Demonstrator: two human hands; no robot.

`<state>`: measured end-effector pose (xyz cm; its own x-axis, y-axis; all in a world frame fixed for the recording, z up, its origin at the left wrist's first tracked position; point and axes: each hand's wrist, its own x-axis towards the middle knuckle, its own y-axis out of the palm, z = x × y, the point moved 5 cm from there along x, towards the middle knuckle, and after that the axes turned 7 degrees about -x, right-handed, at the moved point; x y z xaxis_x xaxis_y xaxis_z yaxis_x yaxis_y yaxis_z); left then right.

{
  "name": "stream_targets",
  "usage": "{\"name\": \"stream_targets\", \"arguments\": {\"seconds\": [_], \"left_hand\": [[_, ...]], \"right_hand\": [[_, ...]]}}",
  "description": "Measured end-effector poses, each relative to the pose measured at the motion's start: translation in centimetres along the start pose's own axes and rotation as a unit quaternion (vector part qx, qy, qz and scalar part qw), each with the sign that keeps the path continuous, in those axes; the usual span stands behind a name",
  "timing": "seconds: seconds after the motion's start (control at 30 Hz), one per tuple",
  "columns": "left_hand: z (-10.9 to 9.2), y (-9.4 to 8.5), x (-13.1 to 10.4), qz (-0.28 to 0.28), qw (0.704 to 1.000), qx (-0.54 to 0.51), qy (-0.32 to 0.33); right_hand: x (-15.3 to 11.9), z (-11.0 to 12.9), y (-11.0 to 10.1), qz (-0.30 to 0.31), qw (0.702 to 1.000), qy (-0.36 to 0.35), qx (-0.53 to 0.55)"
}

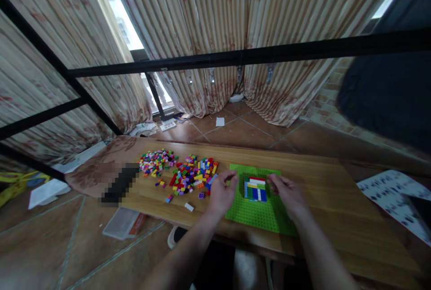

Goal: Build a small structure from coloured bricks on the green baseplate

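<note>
A green studded baseplate (262,220) lies on the wooden table between my hands. On it stands a low block of toy building bricks (255,191) in blue, white, red, yellow and light green. My left hand (223,192) is over the plate's left edge, its fingers curled in; whether a small brick is in them I cannot make out. At the right side of the built block, my right hand (287,193) has its fingertips drawn together close to the bricks. Anything between those fingertips is too small to tell.
Left of the plate, loose bricks (191,173) and a pile of smaller ones (156,163) spread over the table (319,200). A white brick (189,207) lies near the front edge. A printed sheet (387,191) is at far right; a clear plastic box (120,223) is on the floor.
</note>
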<state>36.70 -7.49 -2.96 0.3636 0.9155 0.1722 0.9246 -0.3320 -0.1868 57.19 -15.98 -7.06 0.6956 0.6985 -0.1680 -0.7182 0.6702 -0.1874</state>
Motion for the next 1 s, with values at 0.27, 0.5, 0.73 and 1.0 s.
{"name": "stream_targets", "arguments": {"seconds": [0.27,0.5,0.73,1.0], "left_hand": [[0.8,-7.7,-8.1,-0.026,0.991,0.135,-0.011],[1.7,-14.6,-8.6,-0.071,0.971,0.224,-0.04],[3.2,-15.1,-7.7,-0.082,0.971,0.221,-0.043],[3.1,-13.1,-6.6,-0.058,0.986,0.158,-0.011]], "right_hand": [[0.0,-0.8,-0.5,0.0,0.998,-0.017,-0.056],[0.2,-1.2,-0.5,-0.001,0.995,-0.03,-0.099],[0.7,-1.8,-0.7,0.002,0.99,-0.028,-0.136],[0.5,-1.5,-0.8,-0.015,0.988,-0.032,-0.152]]}}
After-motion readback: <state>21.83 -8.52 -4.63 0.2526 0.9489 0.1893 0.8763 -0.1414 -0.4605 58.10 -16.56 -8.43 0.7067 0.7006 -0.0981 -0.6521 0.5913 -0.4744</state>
